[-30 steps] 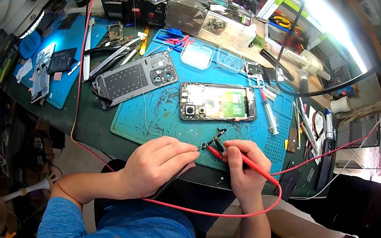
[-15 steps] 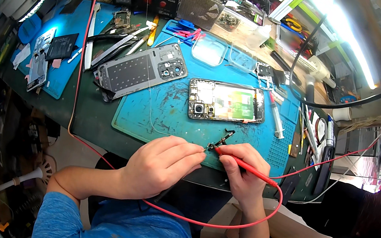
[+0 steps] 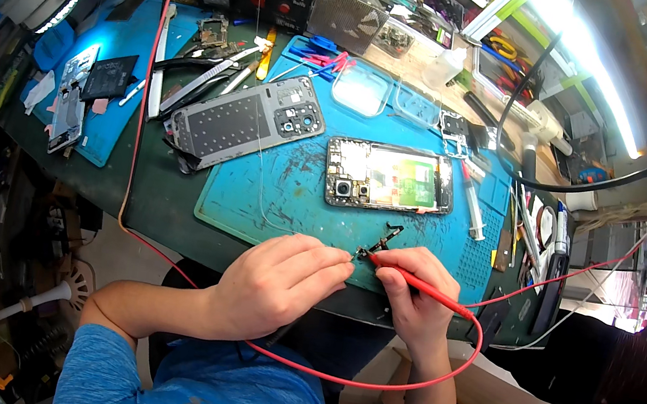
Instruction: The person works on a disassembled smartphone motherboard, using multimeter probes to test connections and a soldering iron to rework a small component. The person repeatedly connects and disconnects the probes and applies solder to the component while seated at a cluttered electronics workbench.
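Observation:
My right hand point(image 3: 422, 296) grips a red test probe point(image 3: 431, 292) like a pen, its tip pointing left at a small black phone part with a thin bent strip point(image 3: 383, 243). That part sits just above the near edge of the blue work mat point(image 3: 298, 206). My left hand point(image 3: 278, 283) is closed, back upward, its fingertips at the left end of the small part. What those fingers hold is hidden; a dark cable shows below the palm. Beyond my hands lies an opened phone point(image 3: 390, 178) with its inside up, and left of it a grey phone back housing point(image 3: 247, 122).
A red probe lead point(image 3: 363, 384) loops below my hands. Right of the phone lies a syringe point(image 3: 471, 207). Tweezers point(image 3: 212, 81) and clear plastic boxes point(image 3: 361, 91) stand farther back. A second blue mat point(image 3: 105, 123) with phone parts lies at left.
The whole view has shifted slightly, so the bench appears a little farther right. Both hands keep their grip and place at the small part.

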A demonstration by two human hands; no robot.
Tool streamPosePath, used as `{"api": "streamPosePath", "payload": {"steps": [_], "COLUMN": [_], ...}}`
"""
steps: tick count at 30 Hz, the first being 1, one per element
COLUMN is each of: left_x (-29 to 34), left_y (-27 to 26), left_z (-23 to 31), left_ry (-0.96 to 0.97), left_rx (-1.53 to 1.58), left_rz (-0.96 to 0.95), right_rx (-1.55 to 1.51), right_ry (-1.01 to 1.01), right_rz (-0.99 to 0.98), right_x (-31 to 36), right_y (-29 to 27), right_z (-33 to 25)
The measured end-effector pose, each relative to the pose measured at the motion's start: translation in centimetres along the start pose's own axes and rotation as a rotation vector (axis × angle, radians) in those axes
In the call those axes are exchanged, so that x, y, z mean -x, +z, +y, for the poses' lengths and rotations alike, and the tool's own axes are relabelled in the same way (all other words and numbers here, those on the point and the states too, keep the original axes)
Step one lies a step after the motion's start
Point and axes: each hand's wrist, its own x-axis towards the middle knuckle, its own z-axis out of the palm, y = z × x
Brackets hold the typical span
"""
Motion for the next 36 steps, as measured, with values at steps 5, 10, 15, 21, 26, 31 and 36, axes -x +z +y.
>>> {"api": "streamPosePath", "payload": {"steps": [5, 10, 15, 21, 26, 31, 36], "left_x": [0.9, 0.6, 1.0, 1.1, 1.1, 0.8, 0.4], "left_y": [-0.3, 0.7, 0.9, 0.9, 1.0, 0.3, -0.1], "left_z": [-0.1, 0.0, -0.2, -0.1, 0.1, -0.4, -0.4], "left_ry": [0.003, 0.009, -0.012, -0.01, -0.021, -0.005, 0.055], "left_rx": [-0.019, 0.038, 0.055, 0.043, 0.074, 0.064, 0.061], "left_rz": [-0.038, 0.002, 0.019, 0.016, 0.018, 0.0, 0.053], "right_rx": [-0.004, 0.039, 0.033, 0.029, 0.021, 0.018, 0.241], "right_ry": [0.049, 0.059, 0.051, 0.043, 0.052, -0.069, -0.216], "right_rz": [-0.011, 0.058, 0.048, 0.044, 0.053, 0.151, 0.433], "right_x": [-0.2, 0.6, 0.3, 0.3, 0.6, 0.5, 3.0], "right_y": [0.1, 0.1, 0.4, 0.4, 0.3, -0.2, -0.8], "right_z": [-0.6, -0.3, -0.4, -0.3, -0.5, -0.8, -0.2]}}
